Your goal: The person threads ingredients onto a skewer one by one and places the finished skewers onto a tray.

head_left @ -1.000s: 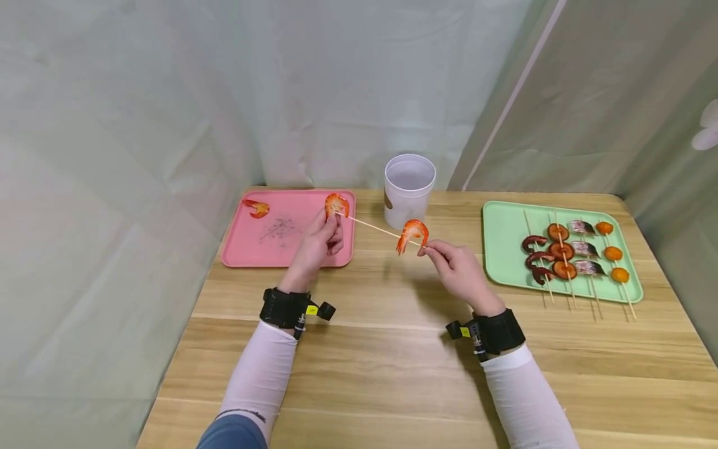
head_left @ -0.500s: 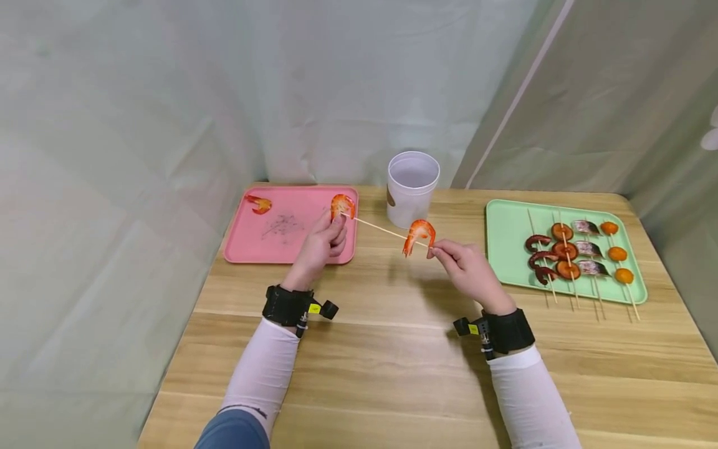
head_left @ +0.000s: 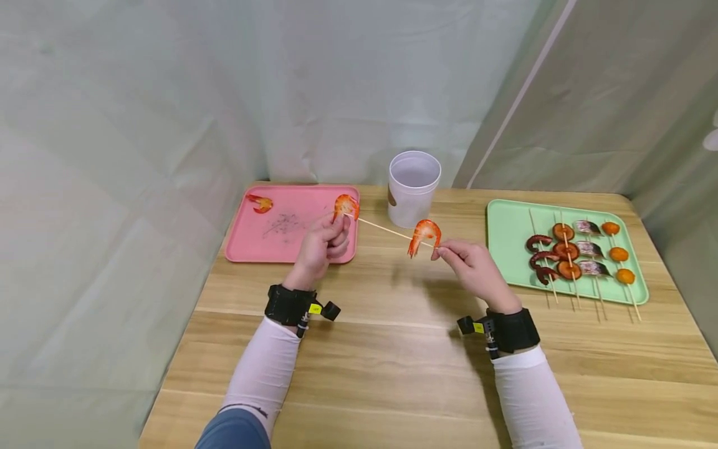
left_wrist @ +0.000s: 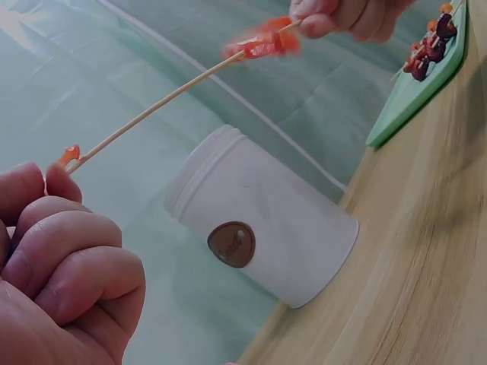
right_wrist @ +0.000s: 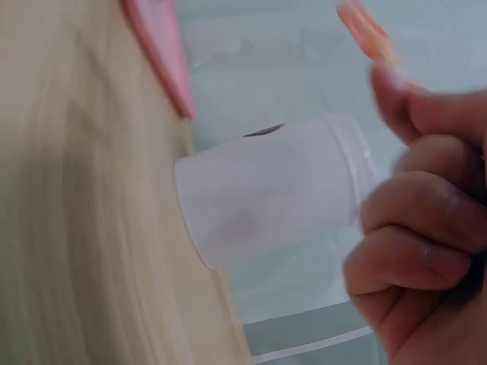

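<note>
In the head view my left hand [head_left: 318, 246] pinches a curled orange shrimp [head_left: 348, 204] between thumb and fingers, above the pink tray's right edge. A thin wooden skewer [head_left: 387, 229] runs from that shrimp across to my right hand [head_left: 473, 271], whose thumb and fingertips pinch its other end. A second shrimp [head_left: 424, 232] is threaded on the skewer just beside the right fingertips, its tail hanging down. The left wrist view shows the skewer [left_wrist: 152, 110] slightly bowed; the left fingers cover most of the shrimp there. The right wrist view is blurred.
Behind the skewer stands a white cup [head_left: 414, 193]. The pink tray [head_left: 286, 246] at left bears one more shrimp [head_left: 260, 203]. At right, a green tray [head_left: 507, 243] carries several loaded skewers, their ends overhanging its front rim. Fabric walls enclose the wooden table [head_left: 381, 374].
Both hands, with the skewer and shrimps, have shifted slightly right, the right hand a little more than the left. The view has also shifted a little. Both grips look the same.
</note>
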`<state>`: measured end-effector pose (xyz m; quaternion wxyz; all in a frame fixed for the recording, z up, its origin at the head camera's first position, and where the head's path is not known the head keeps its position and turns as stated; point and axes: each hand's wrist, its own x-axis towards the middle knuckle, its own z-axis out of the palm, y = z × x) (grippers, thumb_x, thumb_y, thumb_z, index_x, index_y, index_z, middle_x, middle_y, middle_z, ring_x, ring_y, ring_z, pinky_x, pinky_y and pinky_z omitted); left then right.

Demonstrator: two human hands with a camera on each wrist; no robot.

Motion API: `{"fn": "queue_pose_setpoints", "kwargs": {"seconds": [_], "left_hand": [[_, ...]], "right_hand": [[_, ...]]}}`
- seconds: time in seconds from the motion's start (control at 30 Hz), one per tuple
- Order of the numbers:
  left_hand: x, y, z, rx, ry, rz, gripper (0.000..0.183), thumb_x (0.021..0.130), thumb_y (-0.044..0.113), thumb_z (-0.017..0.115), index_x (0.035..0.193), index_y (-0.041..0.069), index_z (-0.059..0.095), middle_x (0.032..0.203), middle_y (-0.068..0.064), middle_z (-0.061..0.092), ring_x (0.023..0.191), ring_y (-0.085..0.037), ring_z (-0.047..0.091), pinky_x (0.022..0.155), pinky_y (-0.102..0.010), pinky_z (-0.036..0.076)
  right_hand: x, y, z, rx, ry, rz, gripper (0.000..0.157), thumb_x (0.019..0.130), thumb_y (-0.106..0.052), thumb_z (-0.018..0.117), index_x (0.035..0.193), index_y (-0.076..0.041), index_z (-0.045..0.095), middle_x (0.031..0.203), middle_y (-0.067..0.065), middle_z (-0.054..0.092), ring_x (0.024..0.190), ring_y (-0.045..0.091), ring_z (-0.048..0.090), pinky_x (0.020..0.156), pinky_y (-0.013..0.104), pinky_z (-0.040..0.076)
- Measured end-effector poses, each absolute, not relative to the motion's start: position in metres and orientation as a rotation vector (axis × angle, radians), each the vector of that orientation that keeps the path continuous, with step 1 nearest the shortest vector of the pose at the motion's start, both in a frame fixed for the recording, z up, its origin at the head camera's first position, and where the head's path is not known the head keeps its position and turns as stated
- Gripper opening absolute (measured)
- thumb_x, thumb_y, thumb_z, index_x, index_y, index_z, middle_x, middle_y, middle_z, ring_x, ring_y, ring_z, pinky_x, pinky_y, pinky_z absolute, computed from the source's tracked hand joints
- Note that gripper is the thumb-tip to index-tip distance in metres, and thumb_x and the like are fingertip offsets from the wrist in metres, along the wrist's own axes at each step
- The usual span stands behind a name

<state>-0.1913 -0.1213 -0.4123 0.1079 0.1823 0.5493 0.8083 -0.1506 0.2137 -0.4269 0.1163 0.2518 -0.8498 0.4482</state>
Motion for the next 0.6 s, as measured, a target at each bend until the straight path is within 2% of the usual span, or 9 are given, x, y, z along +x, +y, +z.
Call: {"fn": "queue_pose_setpoints", "kwargs": {"seconds": [0.03,0.1,0.23,0.37,0.6], "left_hand": [[-0.191,-0.121,-0.413,0.53,1.616,2.382,0.028,0.117,0.017,0.036,0.101,-0.001,0.051,0.058,0.004,0.023,0.044,-0.014,0.016,0.047,-0.034,0.01],[-0.192,-0.119,-0.413,0.498,1.627,2.399,0.029,0.117,0.019,0.038,0.104,-0.001,0.054,0.058,0.004,0.023,0.044,-0.012,0.017,0.047,-0.035,0.009],[-0.192,-0.117,-0.415,0.426,1.696,2.444,0.028,0.116,0.023,0.043,0.102,0.004,0.058,0.061,0.003,0.024,0.044,-0.01,0.021,0.05,-0.035,0.01],[-0.192,-0.115,-0.416,0.413,1.755,2.46,0.027,0.116,0.024,0.045,0.1,0.005,0.055,0.062,0.001,0.023,0.046,-0.011,0.021,0.051,-0.033,0.012],[-0.19,-0.111,-0.417,0.425,1.781,2.452,0.029,0.116,0.024,0.045,0.108,-0.001,0.056,0.063,0.001,0.024,0.046,-0.012,0.023,0.05,-0.034,0.013]], "right_hand": [[-0.15,0.215,-0.427,0.74,-2.509,1.322,0.018,0.106,-0.003,0.064,0.098,-0.008,0.079,0.094,0.004,0.076,0.071,0.011,0.055,0.069,0.026,0.045],[-0.15,0.216,-0.425,0.738,-2.523,1.294,0.017,0.106,-0.004,0.065,0.101,-0.008,0.081,0.088,0.004,0.075,0.065,0.01,0.052,0.063,0.025,0.042],[-0.151,0.217,-0.425,0.73,-2.454,1.203,0.013,0.101,-0.001,0.072,0.11,-0.001,0.082,0.084,0.01,0.076,0.054,0.009,0.044,0.052,0.024,0.036],[-0.15,0.218,-0.423,0.732,-2.468,1.265,0.012,0.102,-0.003,0.071,0.105,-0.003,0.083,0.092,0.008,0.078,0.061,0.012,0.05,0.061,0.025,0.041],[-0.147,0.218,-0.419,0.768,-2.63,1.398,0.027,0.113,-0.014,0.055,0.098,-0.01,0.077,0.093,0.004,0.073,0.082,0.025,0.06,0.08,0.036,0.048]]}}
